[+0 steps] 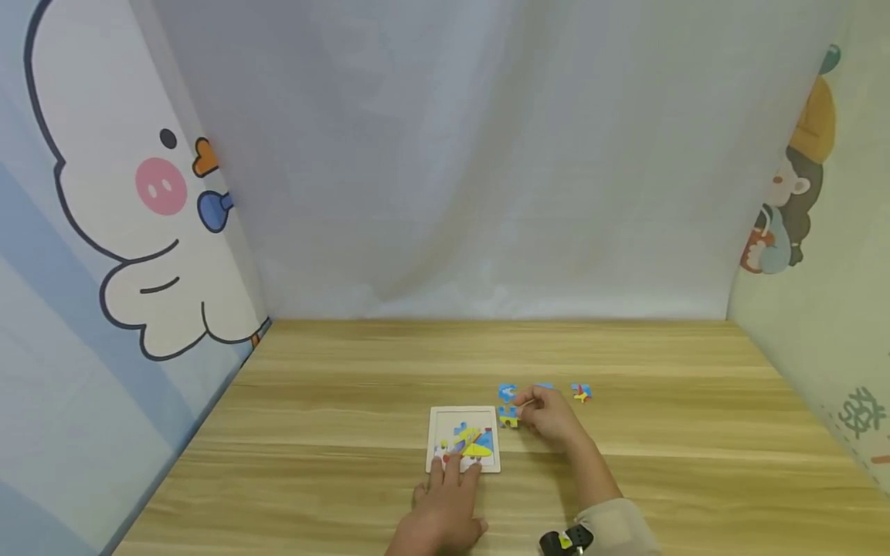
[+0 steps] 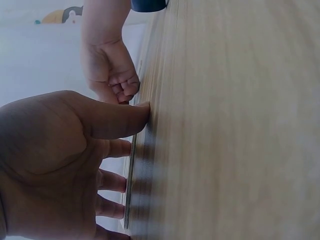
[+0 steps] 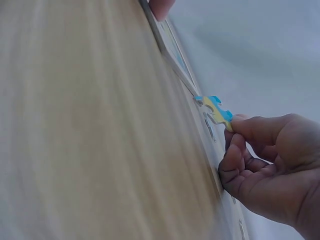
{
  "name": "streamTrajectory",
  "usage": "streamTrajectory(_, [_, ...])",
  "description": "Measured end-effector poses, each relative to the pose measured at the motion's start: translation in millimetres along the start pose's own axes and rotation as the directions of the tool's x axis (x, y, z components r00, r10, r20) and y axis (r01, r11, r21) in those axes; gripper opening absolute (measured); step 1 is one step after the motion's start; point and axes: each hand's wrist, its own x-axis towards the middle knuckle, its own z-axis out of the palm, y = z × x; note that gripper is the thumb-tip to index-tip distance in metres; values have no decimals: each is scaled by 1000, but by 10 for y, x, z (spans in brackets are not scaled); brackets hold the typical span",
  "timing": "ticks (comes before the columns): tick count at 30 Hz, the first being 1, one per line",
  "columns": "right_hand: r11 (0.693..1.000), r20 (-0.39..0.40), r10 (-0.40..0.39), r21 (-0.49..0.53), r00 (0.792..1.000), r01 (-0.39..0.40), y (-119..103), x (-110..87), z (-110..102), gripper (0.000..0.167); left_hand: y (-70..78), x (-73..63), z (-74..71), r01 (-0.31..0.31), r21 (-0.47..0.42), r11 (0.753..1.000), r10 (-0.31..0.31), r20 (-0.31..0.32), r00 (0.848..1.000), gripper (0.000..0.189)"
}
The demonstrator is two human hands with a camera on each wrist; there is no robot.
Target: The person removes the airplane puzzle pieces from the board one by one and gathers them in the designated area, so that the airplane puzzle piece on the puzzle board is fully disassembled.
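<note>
My right hand (image 1: 549,417) pinches a blue and yellow jigsaw piece (image 3: 217,109) between thumb and fingertips, just right of a square wooden puzzle board. In the head view this piece (image 1: 508,418) is tilted up beside the board's upper right corner. The puzzle board (image 1: 433,421) has a pale rim and a partly filled picture with a yellow plane shape in its lower part. My left hand (image 1: 447,510) rests with extended fingers on the board's near edge. In the left wrist view, the left thumb (image 2: 122,120) lies by the board's side.
Behind the right hand lie loose jigsaw pieces: a blue one (image 1: 507,391), a blue one (image 1: 545,384) partly hidden by the hand, and one with red and yellow (image 1: 581,393). The wood-grain table (image 1: 313,401) meets a grey curtain at the back and printed panels at both sides.
</note>
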Motion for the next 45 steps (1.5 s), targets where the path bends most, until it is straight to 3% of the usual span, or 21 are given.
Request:
streamTrajectory(13, [1000, -71, 20, -11, 997, -21, -31, -15, 38, 17, 12, -11, -31, 5, -21, 1000, -5, 19, 1000, 70])
streamTrajectory(19, [994, -62, -17, -107, 998, 11, -27, -46, 55, 11, 7, -32, -28, 0, -20, 1000, 0, 12, 1000, 70])
streamTrajectory(26, [984, -15, -46, -175, 999, 43, -80, -131, 69, 13, -4, -39, -23, -10, -21, 1000, 9, -13, 1000, 71])
streamTrajectory(30, [963, 30, -90, -254, 995, 95, -113, -157, 84, 17, -24, -26, -15, -27, -14, 1000, 26, -38, 999, 71])
streamTrajectory(35, [932, 127, -166, -305, 978, 198, -117, -160, 120, 19, -27, -18, -11, -38, -4, 999, 38, -46, 998, 71])
streamTrajectory(39, [909, 161, -218, -326, 963, 261, -140, -142, 173, 22, -14, -23, -30, -39, 1, 999, 39, -48, 998, 70])
streamTrajectory(45, [906, 191, -234, -314, 953, 285, -194, -135, 281, 24, -12, -27, -35, -46, 5, 999, 46, -54, 997, 70])
